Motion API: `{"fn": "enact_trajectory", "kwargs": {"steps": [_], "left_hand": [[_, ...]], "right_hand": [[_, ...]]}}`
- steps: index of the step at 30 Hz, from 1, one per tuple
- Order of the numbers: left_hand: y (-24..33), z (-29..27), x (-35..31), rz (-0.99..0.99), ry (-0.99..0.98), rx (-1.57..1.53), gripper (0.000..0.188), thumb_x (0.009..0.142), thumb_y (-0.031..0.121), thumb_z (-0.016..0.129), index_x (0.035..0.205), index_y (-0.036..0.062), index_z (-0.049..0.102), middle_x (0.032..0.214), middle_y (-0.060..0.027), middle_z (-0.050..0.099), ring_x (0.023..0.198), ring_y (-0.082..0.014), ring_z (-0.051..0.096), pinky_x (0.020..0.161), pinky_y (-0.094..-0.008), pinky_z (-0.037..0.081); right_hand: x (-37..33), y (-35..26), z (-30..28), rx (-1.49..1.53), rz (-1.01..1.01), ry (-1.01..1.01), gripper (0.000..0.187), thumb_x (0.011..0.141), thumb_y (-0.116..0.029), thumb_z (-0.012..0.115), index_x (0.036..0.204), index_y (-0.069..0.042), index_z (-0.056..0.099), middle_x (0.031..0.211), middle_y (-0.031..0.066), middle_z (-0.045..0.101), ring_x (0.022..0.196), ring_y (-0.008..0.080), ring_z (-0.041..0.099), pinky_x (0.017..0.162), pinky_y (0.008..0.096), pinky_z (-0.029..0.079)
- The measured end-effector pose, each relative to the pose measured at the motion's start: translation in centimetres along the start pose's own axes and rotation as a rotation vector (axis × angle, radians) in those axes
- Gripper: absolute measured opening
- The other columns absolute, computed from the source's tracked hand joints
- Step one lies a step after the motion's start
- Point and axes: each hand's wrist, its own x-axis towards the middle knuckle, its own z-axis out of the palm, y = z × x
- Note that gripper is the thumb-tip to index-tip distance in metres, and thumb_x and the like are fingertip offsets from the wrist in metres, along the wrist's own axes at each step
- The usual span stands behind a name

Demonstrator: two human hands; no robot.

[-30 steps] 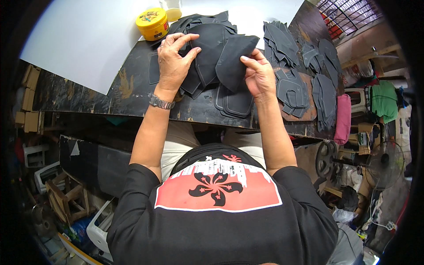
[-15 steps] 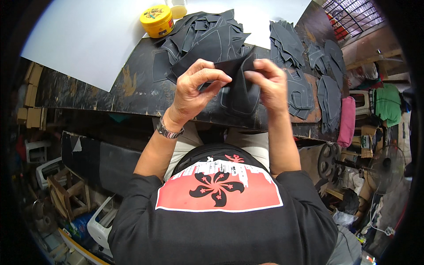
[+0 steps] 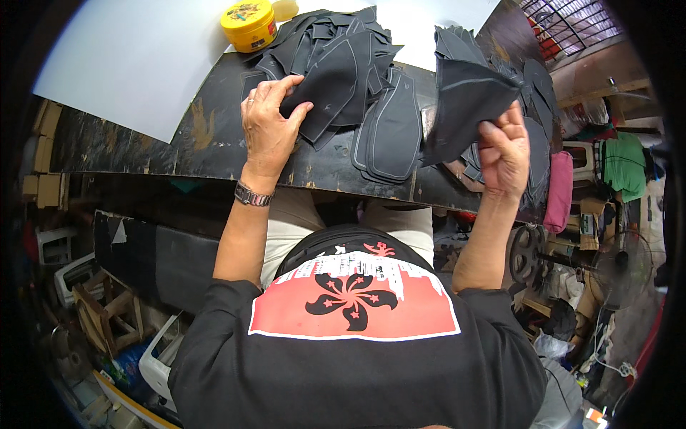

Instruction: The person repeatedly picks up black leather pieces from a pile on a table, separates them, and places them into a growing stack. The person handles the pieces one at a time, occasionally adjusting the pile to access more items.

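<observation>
My right hand pinches a black fabric piece between thumb and fingers, held up over the right side of the table. My left hand is at the left edge of another black piece with pale outlines, which lies on a loose heap of similar cut pieces. Its thumb and forefinger are spread apart against that edge. Between my hands, a neat stack of long, rounded black pieces rests near the table's front edge.
A yellow round tub stands beside white sheet material at the back left. More dark cut pieces lie on the right of the dark table. A pink roll stands off its right end, with a fan beyond.
My hands have moved apart from the middle. The right carried a black piece rightward; the left moved to the heap on the left, its fingers now spread. The stack between them is uncovered.
</observation>
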Motion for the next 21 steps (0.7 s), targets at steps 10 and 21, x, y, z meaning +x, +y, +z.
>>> {"fn": "enact_trajectory", "kwargs": {"steps": [10, 21], "left_hand": [[4.4, -0.4, -2.2, -0.039, -0.218, -0.902, 0.017, 0.085, -0.001, 0.076, 0.101, 0.0009, 0.071, 0.097, -0.0045, 0.068, 0.089, -0.0117, 0.064, 0.082, -0.0243, 0.050], [1.5, 1.7, 0.1, 0.002, -0.127, -0.080, 0.039, 0.074, 0.020, 0.085, 0.110, 0.0143, 0.071, 0.110, -0.0055, 0.062, 0.106, -0.0258, 0.059, 0.093, -0.0390, 0.045]], "right_hand": [[-1.7, 7.6, 3.6, 0.356, 0.369, -0.164, 0.025, 0.085, 0.007, 0.072, 0.108, -0.003, 0.068, 0.098, 0.0052, 0.073, 0.084, 0.0117, 0.068, 0.075, 0.0245, 0.054], [-1.6, 4.9, 2.9, 0.073, 0.164, -0.057, 0.034, 0.082, 0.010, 0.072, 0.115, 0.001, 0.067, 0.109, 0.0109, 0.072, 0.096, 0.0174, 0.070, 0.089, 0.0290, 0.056]]}}
